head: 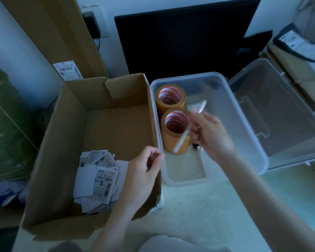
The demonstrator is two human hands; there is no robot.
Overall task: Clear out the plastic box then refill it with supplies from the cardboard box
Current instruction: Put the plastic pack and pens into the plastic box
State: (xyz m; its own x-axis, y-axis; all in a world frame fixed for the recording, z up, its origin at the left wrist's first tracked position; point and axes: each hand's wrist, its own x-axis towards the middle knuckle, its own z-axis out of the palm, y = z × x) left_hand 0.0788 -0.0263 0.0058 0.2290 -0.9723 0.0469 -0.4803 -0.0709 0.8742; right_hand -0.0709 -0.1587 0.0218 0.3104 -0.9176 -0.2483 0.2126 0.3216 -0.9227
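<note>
Looking down from the head camera, I see my right hand (210, 135) hovering over the clear rectangular plastic box (251, 142), its fingers curled round a thin pale stick-like object (187, 130) that is too motion-blurred for me to name; it slants from up near the middle of the box down across the nearer tape roll. My left hand (144, 171) sits at the near right corner of the open brown cardboard box (65, 135), just beside the plastic box's left wall, with thumb and fingertips drawn close together in a loose curl; I cannot tell whether anything is pinched between them.

Two stacks of tan packing tape rolls stand upright along the left side of the plastic box: the far tape roll (170, 97) near the back left corner and the near tape roll (175, 131) just in front of it, both showing red-and-white striped cores. A small crumpled clear wrapper (194, 107) lies on the box floor beside them, and a small dark item (195, 146) shows under my right hand, too hidden to identify.

The cardboard box touches the plastic box side by side on the pale floor (198, 211). In its near left part lies a heap of white printed paper labels (96, 180). The transparent plastic lid (280, 110) lies to the right of the plastic box, its edge meeting the rim
</note>
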